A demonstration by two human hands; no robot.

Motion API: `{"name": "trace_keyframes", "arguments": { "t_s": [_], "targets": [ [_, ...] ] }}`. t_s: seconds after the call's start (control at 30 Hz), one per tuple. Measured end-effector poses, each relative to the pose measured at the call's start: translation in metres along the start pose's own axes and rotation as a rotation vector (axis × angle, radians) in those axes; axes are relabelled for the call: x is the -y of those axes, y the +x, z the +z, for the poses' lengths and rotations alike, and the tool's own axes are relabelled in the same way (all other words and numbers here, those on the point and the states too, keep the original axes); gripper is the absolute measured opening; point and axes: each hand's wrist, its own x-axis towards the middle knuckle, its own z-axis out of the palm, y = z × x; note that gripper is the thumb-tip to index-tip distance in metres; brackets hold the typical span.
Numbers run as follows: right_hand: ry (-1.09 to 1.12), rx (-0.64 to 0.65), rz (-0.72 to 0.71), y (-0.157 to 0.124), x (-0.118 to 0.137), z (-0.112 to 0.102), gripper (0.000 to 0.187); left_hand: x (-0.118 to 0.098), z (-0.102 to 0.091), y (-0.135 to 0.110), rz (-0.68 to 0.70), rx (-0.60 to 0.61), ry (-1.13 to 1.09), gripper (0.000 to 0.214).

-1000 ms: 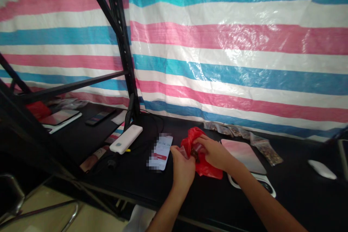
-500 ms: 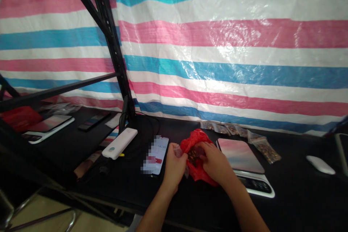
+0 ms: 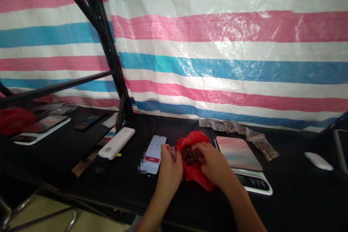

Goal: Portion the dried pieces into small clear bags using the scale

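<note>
A crumpled red plastic bag (image 3: pixel 199 178) lies open on the black table. Inside it are small dried brown pieces (image 3: pixel 189 155), too small to name. My left hand (image 3: pixel 170 165) is closed at the bag's left edge, pinching a small clear plastic bag (image 3: pixel 172 152), mostly hidden by the fingers. Over the red bag's opening, my right hand (image 3: pixel 213 161) dips its curled fingers among the brown pieces; whatever is between the fingertips is hidden. Just right of that hand sits a kitchen scale (image 3: pixel 239 154) with a shiny plate. A lit phone (image 3: pixel 155 154) lies left of my left hand.
Several filled zip bags (image 3: pixel 263 146) lie in a row behind the scale. A white mouse (image 3: pixel 318 161) is on the right, a white power bank (image 3: pixel 116 143) on the left. A black metal post (image 3: pixel 112 61) rises before the striped sheet. Another scale (image 3: pixel 40 130) stands far left.
My left hand has shifted slightly left, away from the red bag's opening, with the small clear bag. My right fingers stay at the brown pieces. The whole view has shifted a little.
</note>
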Motion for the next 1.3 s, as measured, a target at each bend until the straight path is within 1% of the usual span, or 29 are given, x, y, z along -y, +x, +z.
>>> {"name": "trace_keyframes", "arguments": {
  "t_s": [0.03,0.07,0.13,0.2,0.27,0.47,0.6,0.7,0.8,0.9,1.0,1.07,1.17,1.3],
  "targets": [
    [-0.002,-0.001,0.010,-0.001,0.000,0.000,0.047,-0.003,-0.004,-0.005,0.043,-0.003,0.132,0.016],
    [-0.006,-0.003,0.017,-0.002,0.001,0.000,0.046,-0.006,-0.008,-0.011,0.048,0.022,0.255,0.015],
    [-0.011,-0.008,0.032,-0.004,0.001,0.000,0.046,-0.010,-0.011,-0.020,0.005,0.091,0.386,0.016],
    [0.003,-0.011,0.042,-0.006,0.002,0.000,0.046,-0.009,-0.011,-0.025,0.007,0.168,0.360,0.017],
    [0.029,-0.006,0.045,-0.007,0.001,0.000,0.045,-0.006,-0.006,-0.026,-0.004,0.205,0.265,0.019],
    [0.062,-0.002,0.046,-0.008,-0.001,0.001,0.043,0.002,0.004,-0.015,-0.058,0.159,-0.011,0.031],
    [0.088,-0.002,0.042,-0.010,-0.001,0.002,0.041,0.003,0.006,-0.010,-0.103,0.171,-0.167,0.028],
    [0.149,0.015,0.037,-0.013,-0.002,0.003,0.040,0.006,0.009,-0.009,-0.098,0.130,-0.231,0.026],
    [0.190,-0.002,0.044,-0.013,-0.004,0.003,0.039,0.009,0.011,-0.007,-0.057,0.128,-0.220,0.025],
    [0.251,-0.030,0.065,-0.011,-0.010,0.006,0.036,0.011,0.009,-0.006,0.045,0.120,-0.123,0.025],
    [0.336,-0.065,0.080,-0.006,-0.018,0.010,0.032,0.011,0.004,-0.006,0.156,0.022,0.040,0.044],
    [0.386,-0.096,0.073,-0.004,-0.022,0.012,0.029,0.010,0.000,-0.006,0.209,-0.015,0.114,0.054],
    [0.462,-0.141,0.043,-0.003,-0.021,0.007,0.027,0.012,-0.002,-0.007,0.242,0.042,0.141,0.057],
    [0.524,-0.133,-0.034,-0.007,-0.009,-0.007,0.028,0.018,-0.001,-0.008,0.219,0.150,0.167,0.065]
  ]
}}
